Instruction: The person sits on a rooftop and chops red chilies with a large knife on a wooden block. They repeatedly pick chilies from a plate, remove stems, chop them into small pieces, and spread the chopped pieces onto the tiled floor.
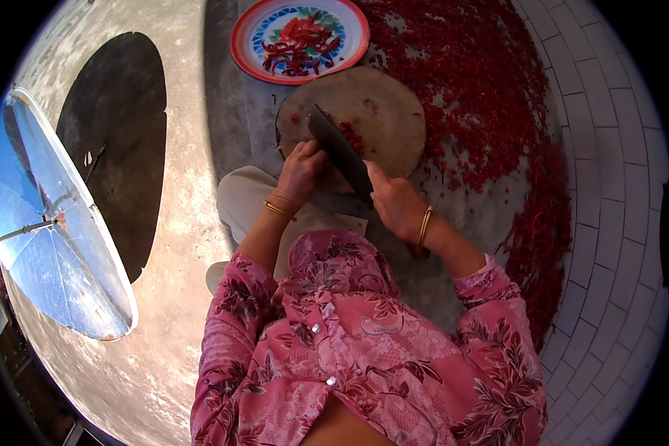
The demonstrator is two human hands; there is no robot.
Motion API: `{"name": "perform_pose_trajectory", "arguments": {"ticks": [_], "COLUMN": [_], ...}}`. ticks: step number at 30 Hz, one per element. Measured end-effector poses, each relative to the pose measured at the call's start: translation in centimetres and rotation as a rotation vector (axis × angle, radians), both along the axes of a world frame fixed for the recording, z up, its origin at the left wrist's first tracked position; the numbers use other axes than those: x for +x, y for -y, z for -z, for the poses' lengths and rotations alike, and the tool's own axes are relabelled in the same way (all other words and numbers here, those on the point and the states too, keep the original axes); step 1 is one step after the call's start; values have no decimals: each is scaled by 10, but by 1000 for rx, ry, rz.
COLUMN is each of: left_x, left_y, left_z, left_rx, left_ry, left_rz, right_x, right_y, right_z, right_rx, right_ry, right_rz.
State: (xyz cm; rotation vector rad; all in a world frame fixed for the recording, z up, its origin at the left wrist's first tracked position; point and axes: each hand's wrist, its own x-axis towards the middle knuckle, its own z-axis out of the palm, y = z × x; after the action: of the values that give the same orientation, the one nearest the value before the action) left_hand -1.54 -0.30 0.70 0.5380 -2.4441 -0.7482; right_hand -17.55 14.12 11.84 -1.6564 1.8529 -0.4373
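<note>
A round wooden chopping block (393, 122) lies on the floor before me. My right hand (396, 203) grips the handle of a dark cleaver (341, 156), its blade slanting across the left part of the block. Curled fingers of my left hand (303, 171) rest at the block's near left edge, close against the blade; whatever they may hold is hidden. Small cut pieces of red chili (350, 136) sit on the wood just right of the blade. Beyond the block, an enamel plate (238, 42) with a red rim and painted flowers bears dried red chilies (301, 53).
Red chilies (479, 83) cover the concrete floor (223, 128) to the right, reaching towards a tiled wall (594, 167). A reflective dish (67, 267) on the left casts an oval shadow (117, 156) on sunlit ground. My bent knee (245, 192) is beside the block.
</note>
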Motion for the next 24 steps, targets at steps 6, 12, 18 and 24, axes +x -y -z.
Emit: {"name": "perform_pose_trajectory", "arguments": {"ticks": [6, 12, 18, 24], "left_x": [10, 8, 6, 10], "left_y": [3, -5, -4, 0], "left_z": [0, -9, -6, -1], "left_rx": [-24, -126, -22, -17], "left_ry": [71, -43, 13, -60], "left_rz": [72, 26, -21, -4], "right_x": [17, 12, 0, 7], "right_y": [40, 51, 27, 2], "right_z": [7, 37, 23, -2], "right_rx": [35, -129, -215, 24], "right_ry": [-59, -20, 39, 19], "right_rz": [-22, 36, 42, 1]}}
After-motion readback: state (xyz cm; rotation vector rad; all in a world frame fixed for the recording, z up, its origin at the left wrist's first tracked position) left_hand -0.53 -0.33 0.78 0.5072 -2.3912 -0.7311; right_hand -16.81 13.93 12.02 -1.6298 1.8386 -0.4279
